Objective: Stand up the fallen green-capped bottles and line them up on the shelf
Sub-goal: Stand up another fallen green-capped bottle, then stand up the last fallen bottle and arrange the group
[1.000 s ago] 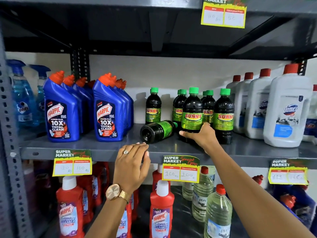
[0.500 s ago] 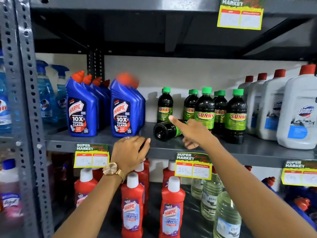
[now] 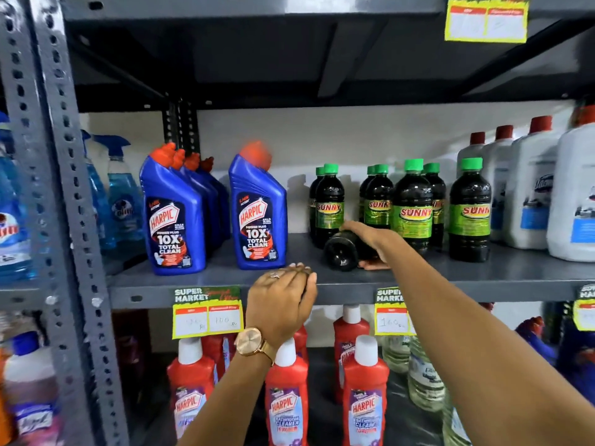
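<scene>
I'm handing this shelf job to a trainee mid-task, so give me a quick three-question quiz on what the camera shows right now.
1. True or false: the fallen bottle lies with its base toward the camera.
2. What does the left hand rest on? A) a blue Harpic bottle B) the front edge of the shelf C) a spray bottle
3. Fill in: the right hand is laid over the fallen bottle, which lies in front of the upright ____-capped Sunny bottles.

Key: 1 true; 2 B; 3 green.
</scene>
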`<state>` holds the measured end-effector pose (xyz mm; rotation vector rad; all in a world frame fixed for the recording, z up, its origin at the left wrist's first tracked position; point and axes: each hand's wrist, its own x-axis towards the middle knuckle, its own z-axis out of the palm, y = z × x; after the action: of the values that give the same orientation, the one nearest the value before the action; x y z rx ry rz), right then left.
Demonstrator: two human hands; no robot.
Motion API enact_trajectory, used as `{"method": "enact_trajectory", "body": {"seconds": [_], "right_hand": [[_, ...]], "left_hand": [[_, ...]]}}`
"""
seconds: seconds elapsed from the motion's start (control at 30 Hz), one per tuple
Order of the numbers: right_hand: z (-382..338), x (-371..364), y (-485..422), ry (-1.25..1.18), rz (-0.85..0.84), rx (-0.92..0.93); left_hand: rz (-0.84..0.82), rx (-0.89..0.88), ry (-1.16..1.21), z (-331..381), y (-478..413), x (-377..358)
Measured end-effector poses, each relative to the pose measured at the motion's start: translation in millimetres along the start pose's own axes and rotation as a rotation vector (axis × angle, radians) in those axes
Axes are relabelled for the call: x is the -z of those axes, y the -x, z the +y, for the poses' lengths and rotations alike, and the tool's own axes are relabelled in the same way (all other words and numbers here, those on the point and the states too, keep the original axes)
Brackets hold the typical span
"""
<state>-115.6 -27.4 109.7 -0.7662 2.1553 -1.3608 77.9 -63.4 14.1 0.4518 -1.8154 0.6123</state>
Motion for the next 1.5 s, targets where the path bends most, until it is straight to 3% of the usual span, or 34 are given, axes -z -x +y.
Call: {"method": "enact_trajectory", "body": {"seconds": [0.2, 0.43, 0.53, 0.7, 0.77, 0.93, 1.07, 1.23, 1.4, 1.5], "right_hand": [[15.9, -2.7, 13.7, -0.063, 0.200, 0.153], [27.8, 12.1, 22.1, -0.536, -0.028, 0.305], [27.7, 7.4, 23.9, -0.601, -0.013, 0.431], [17.6, -5.7, 21.4, -0.272, 0.216, 0.609], [16.7, -10.0, 18.9, -0.192, 0.224, 0.660], [21.2, -10.1, 7.9, -0.310, -0.043, 0.566], [23.4, -8.5, 4.0, -0.325, -0.155, 0.547], [23.0, -15.7, 2.3, -0.134, -0.048, 0.644], [24.1, -12.6, 1.3, -0.254, -0.217, 0.559], [24.9, -12.7, 0.9, -0.217, -0.190, 0.610]], "left_hand": [[0.073, 0.011, 0.012, -2.1, 2.1, -6.0], [0.107, 0.018, 0.049, -3.2, 4.1, -10.1], [0.108, 0.028, 0.053, -2.9, 4.0, -10.7], [0.089, 0.039, 0.060, -0.9, 2.7, -7.7], [0.066, 0.049, 0.070, -0.7, 2.3, -6.5], [0.000, 0.078, 0.087, 0.7, 2.9, -4.4], [-0.018, 0.101, 0.092, 2.7, 2.4, -2.3], [-0.040, 0.120, 0.081, 4.3, 1.2, -0.2], [-0.054, 0.130, 0.091, 6.3, 0.6, 3.0], [-0.058, 0.141, 0.096, 7.0, -0.1, 3.3]]}}
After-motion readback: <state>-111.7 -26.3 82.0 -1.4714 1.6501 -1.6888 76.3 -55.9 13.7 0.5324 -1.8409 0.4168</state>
